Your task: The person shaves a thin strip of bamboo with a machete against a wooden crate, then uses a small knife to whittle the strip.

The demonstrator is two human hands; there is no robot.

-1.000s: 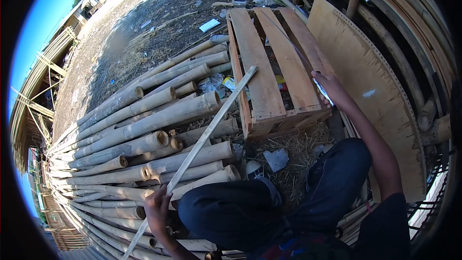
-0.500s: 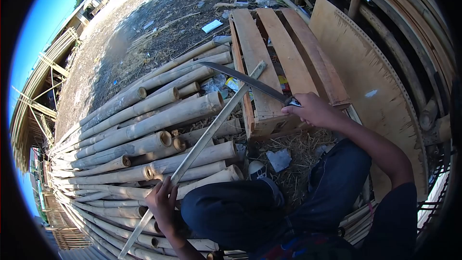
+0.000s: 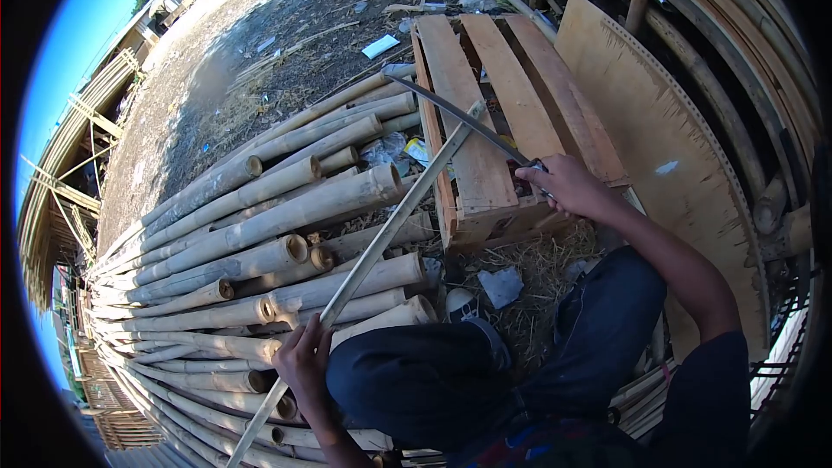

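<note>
My right hand (image 3: 565,186) is closed round the handle of a machete (image 3: 455,110), whose long dark blade points up and to the left. Fingers of my left hand (image 3: 303,358) wrap a long, thin bamboo strip (image 3: 381,238) near my left knee. The strip slants from the bottom left up to a slatted wooden crate (image 3: 475,178), its upper end over the crate's left slat. Close to that end, the machete blade crosses the strip.
Many bamboo poles (image 3: 286,251) lie side by side on the left, cut ends toward me. A curved plywood sheet (image 3: 667,147) leans right of the crate, with more poles behind it. A pale stone-like piece (image 3: 501,288) lies by my foot among straw; litter dots the dirt ground.
The bamboo strip has slid up and to the right with my left hand. My right hand has shifted slightly right, and the machete blade now crosses nearer the strip's upper end.
</note>
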